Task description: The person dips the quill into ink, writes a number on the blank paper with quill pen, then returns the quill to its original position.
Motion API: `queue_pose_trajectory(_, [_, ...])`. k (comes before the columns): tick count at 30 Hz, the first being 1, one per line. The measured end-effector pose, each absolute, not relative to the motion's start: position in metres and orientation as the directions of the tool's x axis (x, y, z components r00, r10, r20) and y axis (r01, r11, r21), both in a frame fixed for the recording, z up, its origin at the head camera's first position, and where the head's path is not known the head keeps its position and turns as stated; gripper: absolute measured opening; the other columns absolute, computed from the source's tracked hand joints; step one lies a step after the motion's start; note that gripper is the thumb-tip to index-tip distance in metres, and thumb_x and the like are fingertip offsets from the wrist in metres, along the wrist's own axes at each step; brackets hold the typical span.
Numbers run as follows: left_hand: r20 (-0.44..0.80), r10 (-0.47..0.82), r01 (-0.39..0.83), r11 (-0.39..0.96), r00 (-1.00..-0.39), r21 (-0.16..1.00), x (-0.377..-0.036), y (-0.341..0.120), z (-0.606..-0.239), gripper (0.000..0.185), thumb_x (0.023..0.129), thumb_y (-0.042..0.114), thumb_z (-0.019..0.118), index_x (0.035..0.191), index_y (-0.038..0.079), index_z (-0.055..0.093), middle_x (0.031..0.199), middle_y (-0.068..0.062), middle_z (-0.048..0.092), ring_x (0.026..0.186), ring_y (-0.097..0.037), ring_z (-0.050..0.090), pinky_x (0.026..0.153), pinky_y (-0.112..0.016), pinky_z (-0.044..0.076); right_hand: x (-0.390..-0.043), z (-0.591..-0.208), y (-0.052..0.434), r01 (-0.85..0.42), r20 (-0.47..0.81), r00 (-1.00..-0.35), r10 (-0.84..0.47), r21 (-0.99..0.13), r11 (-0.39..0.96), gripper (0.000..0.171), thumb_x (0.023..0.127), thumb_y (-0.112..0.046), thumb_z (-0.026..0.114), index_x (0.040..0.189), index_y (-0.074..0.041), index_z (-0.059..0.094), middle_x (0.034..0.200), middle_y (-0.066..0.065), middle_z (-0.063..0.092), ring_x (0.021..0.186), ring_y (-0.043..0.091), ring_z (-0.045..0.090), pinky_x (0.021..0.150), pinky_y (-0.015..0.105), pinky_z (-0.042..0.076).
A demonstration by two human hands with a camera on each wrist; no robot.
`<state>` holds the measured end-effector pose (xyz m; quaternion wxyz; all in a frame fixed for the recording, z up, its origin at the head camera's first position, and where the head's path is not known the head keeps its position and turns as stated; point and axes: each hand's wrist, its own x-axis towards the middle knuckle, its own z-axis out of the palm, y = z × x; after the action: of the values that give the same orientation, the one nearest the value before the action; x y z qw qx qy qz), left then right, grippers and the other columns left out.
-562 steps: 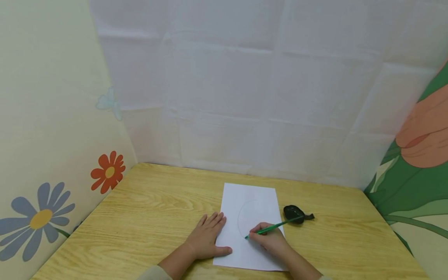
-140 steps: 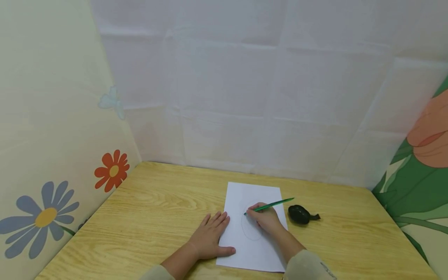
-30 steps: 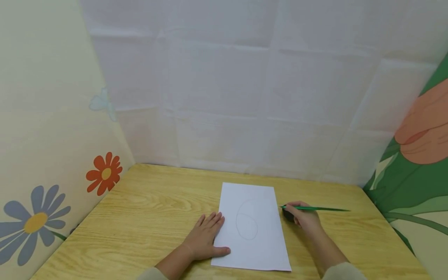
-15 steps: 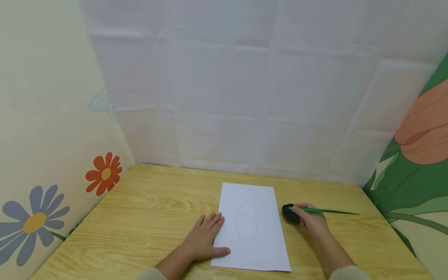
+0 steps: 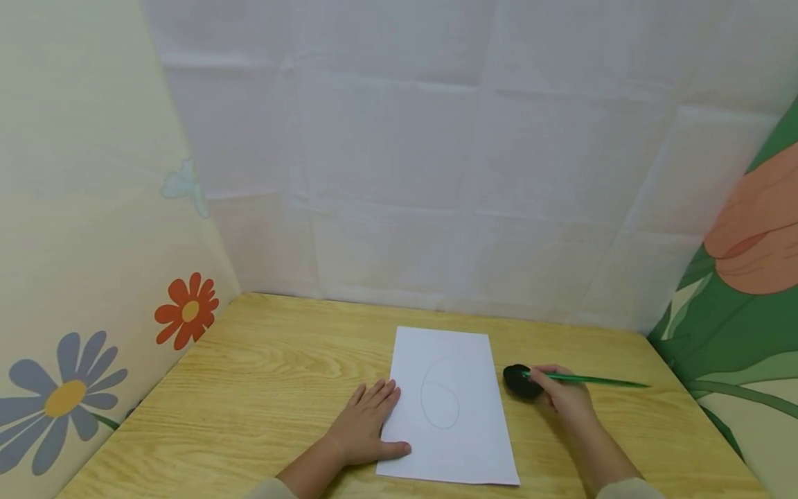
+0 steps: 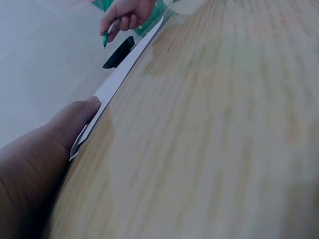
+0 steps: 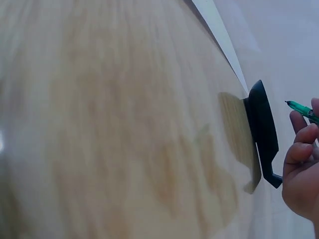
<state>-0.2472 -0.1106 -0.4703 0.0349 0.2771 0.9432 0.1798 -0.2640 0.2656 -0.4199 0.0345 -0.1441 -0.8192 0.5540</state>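
Right hand (image 5: 564,396) has left the sheet (image 5: 449,430), fingers pinching the green pen (image 5: 586,379); I see the black balloon (image 5: 521,382) just left of them, on the worktop. Left hand (image 5: 364,426) flat.

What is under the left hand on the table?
The left hand lies flat on the left edge of a white sheet of paper, which lies on the wooden table. A pencilled oval shows on the sheet; whatever the palm covers stays hidden.
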Motion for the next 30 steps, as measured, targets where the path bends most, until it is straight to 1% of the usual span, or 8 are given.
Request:
queue_pose_trajectory(4, [0.032, 0.533, 0.507, 0.783, -0.846, 0.360, -0.2462, -0.1102, -0.4699, 0.101, 0.081, 0.074, 0.055, 0.153, 0.007, 0.032, 0.162, -0.009, 0.027, 0.152, -0.029, 0.021, 0.122, -0.055, 0.012, -0.2633, -0.4206, 0.2675, 0.211, -0.115, -0.954, 0.277, -0.915, 0.345, 0.039, 0.091, -0.032, 0.069, 0.115, -0.001, 0.064, 0.059, -0.008, 0.052, 0.051, 0.006, 0.045, 0.046, 0.020, 0.037])
queue_pose_trajectory(7, [0.028, 0.532, 0.505, 0.784, -0.847, 0.361, -0.2455, -0.1098, -0.4692, 0.101, 0.081, 0.074, 0.055, 0.153, 0.007, 0.032, 0.162, -0.009, 0.027, 0.152, -0.029, 0.020, 0.122, -0.055, 0.012, -0.2625, -0.4198, 0.2684, 0.215, -0.120, -0.952, 0.282, -0.917, 0.335, 0.039, 0.091, -0.032, 0.069, 0.115, -0.001, 0.063, 0.058, -0.007, 0.050, 0.051, 0.006, 0.044, 0.046, 0.020, 0.037])
queue_pose_trajectory(11, [0.030, 0.534, 0.506, 0.781, -0.845, 0.366, -0.2453, -0.1101, -0.4687, 0.101, 0.081, 0.074, 0.056, 0.153, 0.006, 0.032, 0.162, -0.010, 0.027, 0.152, -0.029, 0.021, 0.122, -0.056, 0.012, -0.2615, -0.4183, 0.2700, 0.200, -0.116, -0.955, 0.273, -0.932, 0.303, 0.030, 0.091, -0.030, 0.069, 0.109, -0.006, 0.065, 0.066, -0.011, 0.060, 0.052, 0.006, 0.045, 0.047, 0.019, 0.037])
queue_pose_trajectory(14, [0.029, 0.534, 0.507, 0.781, -0.845, 0.365, -0.2455, -0.1103, -0.4689, 0.101, 0.081, 0.074, 0.055, 0.153, 0.006, 0.032, 0.162, -0.010, 0.027, 0.151, -0.030, 0.021, 0.122, -0.056, 0.012, -0.2610, -0.4176, 0.2713, 0.190, -0.117, -0.959, 0.259, -0.942, 0.277, 0.027, 0.092, -0.027, 0.068, 0.110, -0.007, 0.065, 0.073, -0.014, 0.066, 0.053, 0.005, 0.045, 0.047, 0.018, 0.037])
queue_pose_trajectory(20, [0.026, 0.531, 0.503, 0.784, -0.847, 0.364, -0.2456, -0.1104, -0.4680, 0.102, 0.081, 0.075, 0.054, 0.153, 0.007, 0.032, 0.162, -0.010, 0.027, 0.151, -0.030, 0.021, 0.122, -0.055, 0.012, -0.2604, -0.4166, 0.2717, 0.173, -0.108, -0.962, 0.249, -0.952, 0.253, 0.029, 0.093, -0.019, 0.067, 0.115, -0.002, 0.064, 0.071, -0.016, 0.067, 0.050, 0.004, 0.043, 0.047, 0.019, 0.036])
queue_pose_trajectory(26, [0.038, 0.534, 0.510, 0.781, -0.844, 0.361, -0.2458, -0.1102, -0.4681, 0.101, 0.081, 0.075, 0.054, 0.153, 0.007, 0.032, 0.162, -0.010, 0.027, 0.151, -0.030, 0.022, 0.122, -0.056, 0.013, -0.2600, -0.4159, 0.2714, 0.157, -0.097, -0.965, 0.242, -0.957, 0.245, 0.018, 0.093, -0.016, 0.066, 0.107, -0.007, 0.065, 0.071, -0.017, 0.067, 0.050, 0.003, 0.043, 0.046, 0.018, 0.036])
queue_pose_trajectory(30, [0.045, 0.537, 0.514, 0.775, -0.842, 0.367, -0.2458, -0.1106, -0.4687, 0.101, 0.081, 0.075, 0.054, 0.153, 0.006, 0.033, 0.162, -0.010, 0.028, 0.151, -0.031, 0.022, 0.122, -0.056, 0.013, -0.2607, -0.4176, 0.2714, 0.136, -0.081, -0.970, 0.228, -0.962, 0.238, 0.015, 0.094, -0.015, 0.064, 0.106, -0.006, 0.064, 0.072, -0.018, 0.067, 0.050, 0.003, 0.042, 0.046, 0.017, 0.035])
